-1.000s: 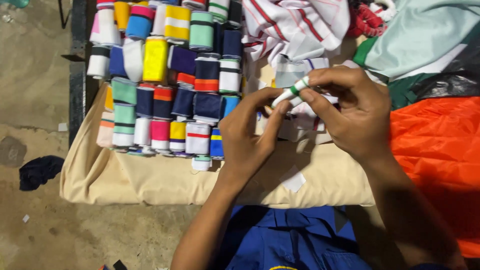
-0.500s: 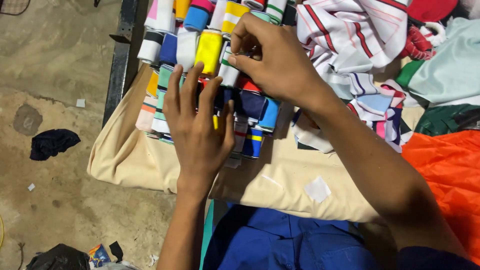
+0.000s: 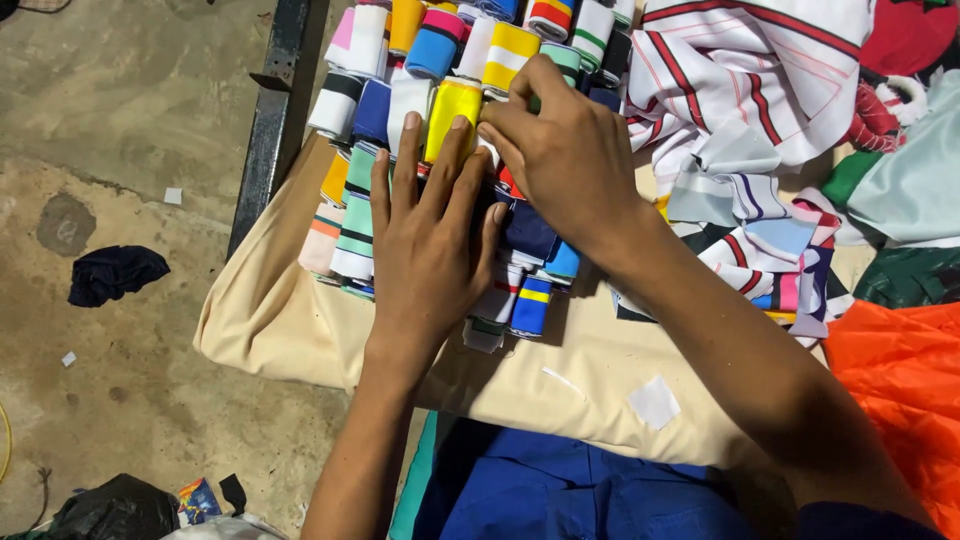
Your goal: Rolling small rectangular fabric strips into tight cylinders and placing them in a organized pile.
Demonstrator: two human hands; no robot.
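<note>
Left hand [image 3: 425,250] lies flat, fingers spread open, pressing down on the rolled fabric bundles [image 3: 440,110]; right hand [image 3: 565,160] curls over them, fingertips tucked between rolls, grip unclear.

Workroom floor and bench edge
Stained concrete floor [image 3: 130,110] at left; dark cloth scrap [image 3: 112,273]; black metal rail [image 3: 272,110]; beige table cover [image 3: 290,320].

My left hand [image 3: 425,250] lies flat over the middle fabric rolls [image 3: 455,105], hiding their colours. My right hand [image 3: 565,160] covers the rolls beneath it; can't tell whether its fingertips pinch one. Top row of rolls is cut off by the picture's top edge. Orange cloth [image 3: 900,400] runs off the right edge. Black bag [image 3: 115,510] is clipped at the bottom edge. Beige cloth's [image 3: 280,310] far edge is buried under rolls.
</note>
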